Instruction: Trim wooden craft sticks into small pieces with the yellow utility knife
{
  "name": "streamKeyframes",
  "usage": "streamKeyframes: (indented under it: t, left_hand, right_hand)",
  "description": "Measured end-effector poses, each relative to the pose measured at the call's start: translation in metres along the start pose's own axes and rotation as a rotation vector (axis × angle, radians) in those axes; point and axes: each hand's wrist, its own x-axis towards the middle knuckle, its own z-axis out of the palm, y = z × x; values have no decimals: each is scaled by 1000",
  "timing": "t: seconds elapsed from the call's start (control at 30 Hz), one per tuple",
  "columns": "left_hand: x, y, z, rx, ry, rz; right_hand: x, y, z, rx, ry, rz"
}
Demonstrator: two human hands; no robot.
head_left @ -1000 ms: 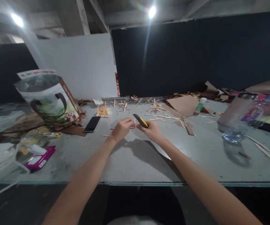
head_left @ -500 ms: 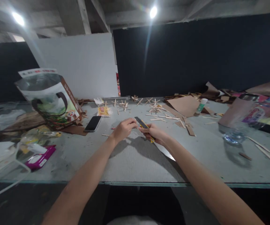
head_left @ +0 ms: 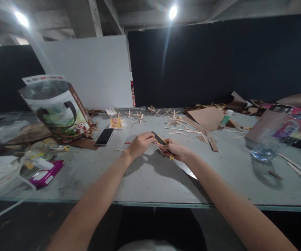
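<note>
My right hand (head_left: 177, 150) is wrapped round a black and yellow utility knife (head_left: 161, 140), whose far end slants up to the left. Close beside it, my left hand (head_left: 141, 143) is closed, its fingertips pinching a thin wooden stick (head_left: 160, 149). That stick runs down towards my right hand, just under the knife. Whether the blade touches the stick I cannot tell. Both hands are above the middle of the grey table (head_left: 140, 188), with their shadows on it. Further back lie small star-shaped bundles of sticks (head_left: 173, 119) and loose wooden sticks (head_left: 184, 130).
On the left are a phone (head_left: 104, 137), a large printed bag (head_left: 59, 111) and a purple packet (head_left: 46, 175). Towards the right stand a glue stick (head_left: 226, 118), brown cardboard (head_left: 206, 116), a pink tumbler (head_left: 264, 125) and a clear plastic bottle (head_left: 262, 152).
The thin stick now shows more plainly, angled down between my hands. My left fingers have shifted slightly right, towards the knife. The view has moved a little.
</note>
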Motion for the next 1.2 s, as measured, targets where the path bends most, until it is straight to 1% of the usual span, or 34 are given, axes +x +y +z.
streamKeyframes:
  t: [0.33,0.5,0.63,0.73,0.8,0.87,0.97,1.07,1.2]
  left_hand:
    - [-1,-2,5,-1,-74,-3]
    - [-2,-4,9,-17,-80,-20]
    - [-8,-13,6,0,-58,-53]
    - [-14,-19,0,20,-17,-73]
    - [-16,-20,-5,65,42,-94]
    - [-14,-17,-8,117,107,-104]
    - [-9,-10,-9,156,165,-68]
    - [-5,-3,-8,143,172,-37]
    - [-3,1,-7,121,126,-45]
  right_hand:
    - [5,7,-3,14,27,50]
    - [4,5,-1,37,38,54]
    - [0,-1,-1,51,52,21]
    - [-1,-4,-3,47,111,-30]
    - [1,-5,-4,37,181,-79]
    - [3,-5,-4,20,266,-132]
    - [5,-5,-2,-17,377,-207]
    - [5,-7,2,-70,435,-254]
    - [4,-9,7,-142,444,-275]
